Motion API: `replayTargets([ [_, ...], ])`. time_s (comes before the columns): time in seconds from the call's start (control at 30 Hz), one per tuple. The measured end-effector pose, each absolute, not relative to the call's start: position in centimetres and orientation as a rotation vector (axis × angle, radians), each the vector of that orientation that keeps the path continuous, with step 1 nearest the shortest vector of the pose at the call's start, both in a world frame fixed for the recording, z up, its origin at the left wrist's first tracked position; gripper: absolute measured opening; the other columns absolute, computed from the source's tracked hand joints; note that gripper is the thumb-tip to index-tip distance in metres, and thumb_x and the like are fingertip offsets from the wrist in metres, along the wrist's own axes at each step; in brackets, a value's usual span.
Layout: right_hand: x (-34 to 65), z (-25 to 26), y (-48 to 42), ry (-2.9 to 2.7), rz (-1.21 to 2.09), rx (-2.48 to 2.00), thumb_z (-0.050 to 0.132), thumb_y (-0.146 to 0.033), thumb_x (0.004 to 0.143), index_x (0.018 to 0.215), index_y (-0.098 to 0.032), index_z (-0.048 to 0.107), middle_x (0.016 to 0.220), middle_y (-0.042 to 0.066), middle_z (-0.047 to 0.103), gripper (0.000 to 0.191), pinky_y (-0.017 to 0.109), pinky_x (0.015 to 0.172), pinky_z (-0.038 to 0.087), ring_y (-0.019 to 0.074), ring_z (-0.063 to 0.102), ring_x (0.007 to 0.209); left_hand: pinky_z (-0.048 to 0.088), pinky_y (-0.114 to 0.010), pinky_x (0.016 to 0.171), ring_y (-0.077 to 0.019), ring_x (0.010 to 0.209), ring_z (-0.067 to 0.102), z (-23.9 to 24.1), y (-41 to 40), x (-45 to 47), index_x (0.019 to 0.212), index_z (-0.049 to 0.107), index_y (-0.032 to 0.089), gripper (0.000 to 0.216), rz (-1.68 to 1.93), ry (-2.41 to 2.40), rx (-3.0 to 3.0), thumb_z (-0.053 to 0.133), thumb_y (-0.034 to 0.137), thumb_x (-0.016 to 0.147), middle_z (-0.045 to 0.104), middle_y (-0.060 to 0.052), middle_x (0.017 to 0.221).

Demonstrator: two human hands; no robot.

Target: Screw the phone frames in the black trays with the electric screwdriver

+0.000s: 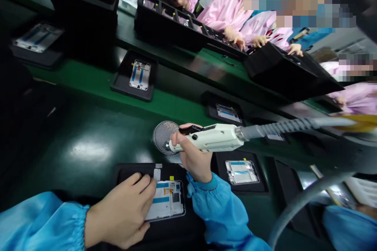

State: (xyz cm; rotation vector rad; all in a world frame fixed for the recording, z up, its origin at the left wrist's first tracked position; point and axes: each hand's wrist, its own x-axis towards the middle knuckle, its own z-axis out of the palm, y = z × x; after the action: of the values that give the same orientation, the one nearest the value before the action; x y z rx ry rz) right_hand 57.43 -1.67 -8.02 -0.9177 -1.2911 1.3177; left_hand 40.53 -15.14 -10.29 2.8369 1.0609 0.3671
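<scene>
My right hand (pixel 196 159) is wrapped round a white electric screwdriver (pixel 219 138) with a black lever, held nearly level. Its bit end points left, over a round perforated metal dish (pixel 162 135); whether the bit touches the dish I cannot tell. My left hand (pixel 125 208) grips the left end of a silver phone frame (pixel 166 208), fingers over the top edge and thumb by the lower edge. Blue strips, a yellow tab and an orange flex cable show on the frame. It lies in a black tray (pixel 176 233); its left end is hidden under my hand.
More phone frames lie in black trays, one (pixel 242 171) at right, others (pixel 140 74) along the green line (pixel 171 102). A ribbed cable (pixel 282 127) runs right from the screwdriver. A grey hose (pixel 297 200) curves at lower right. Across stand black bins (pixel 173 33) and people in pink.
</scene>
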Motion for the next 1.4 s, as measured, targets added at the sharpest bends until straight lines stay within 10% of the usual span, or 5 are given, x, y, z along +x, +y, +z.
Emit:
replayTargets([
  [0.9, 56.6, -6.9, -1.9, -1.244, 1.307, -0.977, 0.067, -0.026, 0.078, 0.098, -0.023, 0.053, 0.061, -0.005, 0.053, 0.025, 0.036, 0.066, 0.048, 0.0148, 0.056, 0.062, 0.039, -0.045, 0.099, -0.0324, 0.110, 0.059, -11.5, -15.5, 41.0, 0.119, 0.067, 0.007, 0.054, 0.546, 1.035, 2.730, 0.049, 0.049, 0.092, 0.066, -0.019, 0.124],
  [1.4, 62.0, 0.9, -4.3, -1.011, 1.142, -0.919, 0.070, -0.027, 0.071, 0.085, -0.030, 0.067, 0.056, -0.007, 0.024, 0.015, 0.033, 0.065, 0.045, 0.0103, 0.030, 0.051, 0.042, -0.047, 0.099, -0.0347, 0.112, 0.061, -11.7, -15.5, 41.3, 0.113, 0.070, 0.006, 0.052, 0.680, 1.237, 2.736, 0.050, 0.049, 0.091, 0.069, -0.020, 0.119],
])
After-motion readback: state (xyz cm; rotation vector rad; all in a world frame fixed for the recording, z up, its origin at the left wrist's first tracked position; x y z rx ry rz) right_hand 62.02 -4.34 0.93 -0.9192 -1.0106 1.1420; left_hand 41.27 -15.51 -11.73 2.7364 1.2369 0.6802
